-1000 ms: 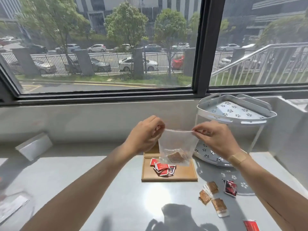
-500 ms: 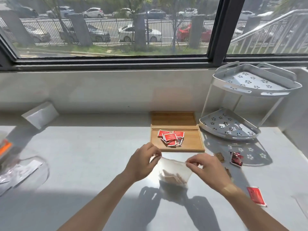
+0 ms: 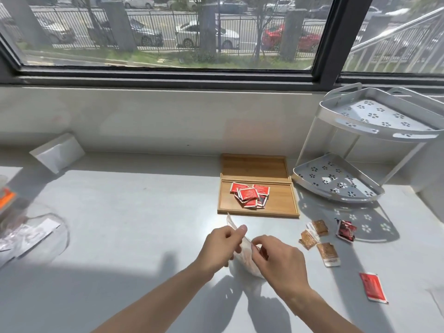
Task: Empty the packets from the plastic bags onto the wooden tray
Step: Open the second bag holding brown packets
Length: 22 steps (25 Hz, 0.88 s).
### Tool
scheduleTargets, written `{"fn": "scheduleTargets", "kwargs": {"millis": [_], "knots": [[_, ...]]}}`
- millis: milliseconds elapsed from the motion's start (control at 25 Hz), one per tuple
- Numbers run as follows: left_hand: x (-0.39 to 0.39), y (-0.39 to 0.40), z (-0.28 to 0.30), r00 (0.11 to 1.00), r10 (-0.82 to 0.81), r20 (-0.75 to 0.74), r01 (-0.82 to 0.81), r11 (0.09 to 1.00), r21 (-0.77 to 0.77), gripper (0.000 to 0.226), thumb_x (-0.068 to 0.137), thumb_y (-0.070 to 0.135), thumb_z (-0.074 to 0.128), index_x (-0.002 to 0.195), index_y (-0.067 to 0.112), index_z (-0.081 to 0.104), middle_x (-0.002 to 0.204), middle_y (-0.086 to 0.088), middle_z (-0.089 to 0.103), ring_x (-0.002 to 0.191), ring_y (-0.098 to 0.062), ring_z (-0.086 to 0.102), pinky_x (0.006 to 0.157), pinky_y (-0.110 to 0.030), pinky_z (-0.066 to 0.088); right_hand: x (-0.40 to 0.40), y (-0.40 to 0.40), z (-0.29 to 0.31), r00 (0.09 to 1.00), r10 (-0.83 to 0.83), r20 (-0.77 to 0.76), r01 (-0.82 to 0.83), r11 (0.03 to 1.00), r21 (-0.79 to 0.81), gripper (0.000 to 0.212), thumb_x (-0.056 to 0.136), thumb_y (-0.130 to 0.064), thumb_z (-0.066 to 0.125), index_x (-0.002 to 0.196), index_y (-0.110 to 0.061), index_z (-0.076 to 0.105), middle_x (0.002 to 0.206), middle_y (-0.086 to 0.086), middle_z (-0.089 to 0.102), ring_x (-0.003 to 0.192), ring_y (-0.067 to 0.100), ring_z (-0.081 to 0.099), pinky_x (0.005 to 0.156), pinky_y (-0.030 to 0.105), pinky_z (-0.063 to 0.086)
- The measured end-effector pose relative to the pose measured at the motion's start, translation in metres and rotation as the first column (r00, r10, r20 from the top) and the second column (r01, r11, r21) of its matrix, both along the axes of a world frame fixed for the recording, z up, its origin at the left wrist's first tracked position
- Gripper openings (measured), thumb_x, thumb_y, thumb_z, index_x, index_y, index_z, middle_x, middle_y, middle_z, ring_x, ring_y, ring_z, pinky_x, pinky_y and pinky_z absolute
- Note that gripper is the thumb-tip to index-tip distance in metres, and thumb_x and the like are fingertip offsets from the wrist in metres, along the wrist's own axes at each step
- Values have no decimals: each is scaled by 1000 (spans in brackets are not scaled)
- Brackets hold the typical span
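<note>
Head view puts both of your hands low in the middle of the pale counter, close together over a clear plastic bag. Your left hand pinches the bag's upper edge between thumb and forefinger, so a thin strip of film stands up past the thumb tip. Your right hand is curled in just beside it, fingertips nipping the bag's other lip; the two hands almost touch. The bag hangs between them with its lower end on or just above the counter, and brownish packets show faintly through the film. The wooden tray lies beyond your hands, near but apart, with its hinged lid open flat behind it. A pile of red packets sits in the tray's left half. To the right of your right hand, loose on the counter, lie a few brown packets, a dark red crumpled packet and one flat red packet nearer you. A white two-tier corner rack stands at the far right. At the left edge lie another clear bag and a white box. Print on the red packets is too small to read.
</note>
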State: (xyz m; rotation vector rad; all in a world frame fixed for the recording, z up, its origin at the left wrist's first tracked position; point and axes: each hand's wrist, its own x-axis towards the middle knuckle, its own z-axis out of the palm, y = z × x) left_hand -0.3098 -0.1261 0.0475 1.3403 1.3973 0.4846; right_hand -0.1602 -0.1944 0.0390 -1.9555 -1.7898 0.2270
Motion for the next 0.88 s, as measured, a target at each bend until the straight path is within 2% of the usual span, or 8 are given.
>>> {"fn": "scheduleTargets", "kwargs": {"millis": [40, 120, 240, 360, 480, 560, 720, 880], "knots": [[0, -1, 1, 999, -4, 38, 7, 996, -94, 36, 85, 51, 59, 69, 18, 63, 64, 7, 69, 52, -11, 55, 45, -22, 44, -4, -4, -3, 1000, 24, 18, -25, 999, 43, 4, 82, -28, 72, 83, -30, 70, 72, -8, 71, 55, 20, 65, 47, 35, 50], [-1, -1, 2, 998, -13, 58, 22, 987, -157, 23, 84, 34, 61, 68, 18, 66, 70, 3, 73, 53, -13, 55, 44, -20, 43, -11, -9, -9, 997, 72, 14, -73, 996, 48, 12, 81, -31, 71, 92, -35, 68, 71, -10, 69, 53, 16, 63, 46, 33, 50], [-7, -1, 2, 998, -40, 56, 47, 990, -129, 19, 81, 16, 57, 64, 18, 66, 69, 1, 71, 51, -12, 56, 44, -20, 43, -12, -11, -6, 981, 16, -195, -39, 993, -113, 23, 81, -58, 55, 102, -49, 54, 71, -21, 64, 65, 1, 62, 57, 17, 46], [-13, 3, 4, 996, -79, 49, 84, 991, -106, 15, 80, 16, 60, 68, 16, 68, 67, 4, 70, 52, -10, 57, 46, -20, 43, -5, -4, 2, 898, -79, -433, -35, 968, -249, 24, 79, -68, 46, 92, -51, 56, 81, -30, 65, 70, -3, 64, 60, 18, 48], [-13, 5, 6, 986, -164, 42, 167, 982, -86, 12, 80, 21, 63, 73, 13, 68, 67, 2, 71, 54, -9, 58, 47, -21, 41, 0, 10, 12, 731, -175, -660, -59, 947, -316, 23, 82, -57, 54, 86, -38, 67, 78, -14, 72, 66, 7, 69, 60, 23, 51], [-11, 3, 7, 977, -208, 37, 210, 974, -78, 13, 78, 24, 65, 72, 13, 65, 64, 0, 68, 54, -8, 59, 47, -21, 39, 0, 18, 19, 640, -245, -728, -95, 915, -392, 22, 87, -46, 60, 82, -27, 70, 76, -3, 74, 62, 15, 72, 55, 25, 53], [-9, 2, 5, 969, -239, 60, 243, 966, -90, 14, 73, 26, 67, 70, 14, 62, 57, 2, 64, 54, -9, 57, 50, -23, 37, 5, 26, 26, 584, -308, -751, -156, 865, -477, 25, 85, -36, 69, 82, -11, 70, 75, 7, 76, 59, 25, 73, 50, 25, 49], [-9, 5, 3, 960, -267, 87, 275, 957, -89, 17, 72, 31, 71, 70, 16, 65, 57, 4, 65, 56, -9, 59, 50, -22, 39, 9, 27, 27, 542, -340, -768, -187, 843, -504, 20, 87, -28, 69, 79, -10, 69, 75, 11, 77, 62, 25, 74, 52, 25, 48]]}}
